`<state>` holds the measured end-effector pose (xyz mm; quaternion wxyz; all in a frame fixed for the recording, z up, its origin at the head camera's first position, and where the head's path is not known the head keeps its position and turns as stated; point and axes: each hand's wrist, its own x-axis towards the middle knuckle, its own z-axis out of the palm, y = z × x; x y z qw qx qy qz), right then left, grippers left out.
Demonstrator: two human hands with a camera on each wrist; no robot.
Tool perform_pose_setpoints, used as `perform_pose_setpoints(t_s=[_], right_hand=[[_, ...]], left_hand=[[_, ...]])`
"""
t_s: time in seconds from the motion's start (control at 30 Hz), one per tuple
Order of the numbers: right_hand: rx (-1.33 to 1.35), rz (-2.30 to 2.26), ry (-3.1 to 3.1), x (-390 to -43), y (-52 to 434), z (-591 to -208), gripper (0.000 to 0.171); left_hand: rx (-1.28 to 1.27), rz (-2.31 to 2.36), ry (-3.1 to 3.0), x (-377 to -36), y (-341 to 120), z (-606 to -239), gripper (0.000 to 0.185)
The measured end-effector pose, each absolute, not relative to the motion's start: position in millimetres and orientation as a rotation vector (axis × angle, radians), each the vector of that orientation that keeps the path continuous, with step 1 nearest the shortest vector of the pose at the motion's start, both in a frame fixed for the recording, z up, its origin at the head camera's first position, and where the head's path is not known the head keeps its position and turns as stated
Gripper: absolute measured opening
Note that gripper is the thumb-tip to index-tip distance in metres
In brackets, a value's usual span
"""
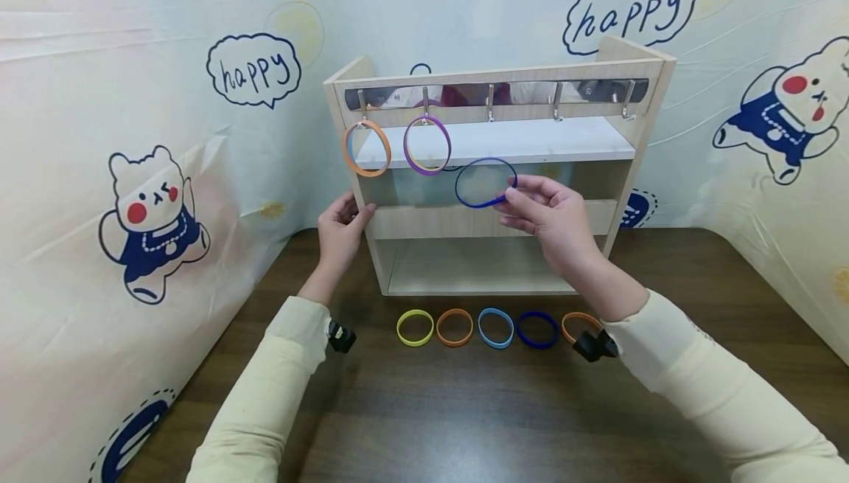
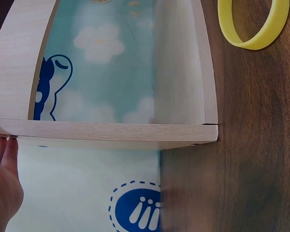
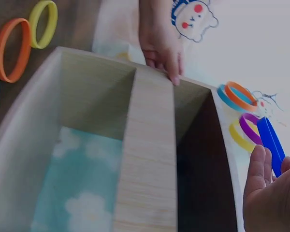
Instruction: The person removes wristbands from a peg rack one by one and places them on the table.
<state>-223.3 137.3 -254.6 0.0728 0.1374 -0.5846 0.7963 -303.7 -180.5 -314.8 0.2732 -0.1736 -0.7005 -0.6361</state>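
Blue band [image 1: 486, 183] was pinched at its right edge by the right hand [image 1: 550, 217], ring face-on, long axis level, just below and left of the third hook [image 1: 491, 107]. Left hand [image 1: 341, 228], fingers straight, steadied the rack [image 1: 637, 173], farther off.

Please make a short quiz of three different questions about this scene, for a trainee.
1. True or false: two bands hang on the wooden rack's metal hooks.
2. Which band does the right hand pinch? A) dark blue silicone band B) yellow silicone band C) purple-and-yellow band
3. What does the left hand rest on?

Key: 1 true. 2 A. 3 The rack's left side panel; its fingers lie straight there.
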Motion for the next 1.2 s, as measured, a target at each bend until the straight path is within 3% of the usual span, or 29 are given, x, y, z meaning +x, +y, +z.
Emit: perform_pose_setpoints(t_s=[0.23,0.47,1.2], right_hand=[[0.386,2.416,-1.873,-219.2,133.3,-276.9,0.020],[0.379,2.422,-1.983,-214.7,128.0,-299.1,0.031],[0.382,2.527,-2.174,-199.7,100.9,-354.0,0.034]], left_hand=[[-0.464,-1.703,-1.888,-303.4,-180.8,-315.0,0.035],[-0.454,-1.703,-1.898,-303.0,-181.3,-316.0,0.036],[-0.457,-1.700,-1.899,-303.5,-180.9,-315.7,0.036]])
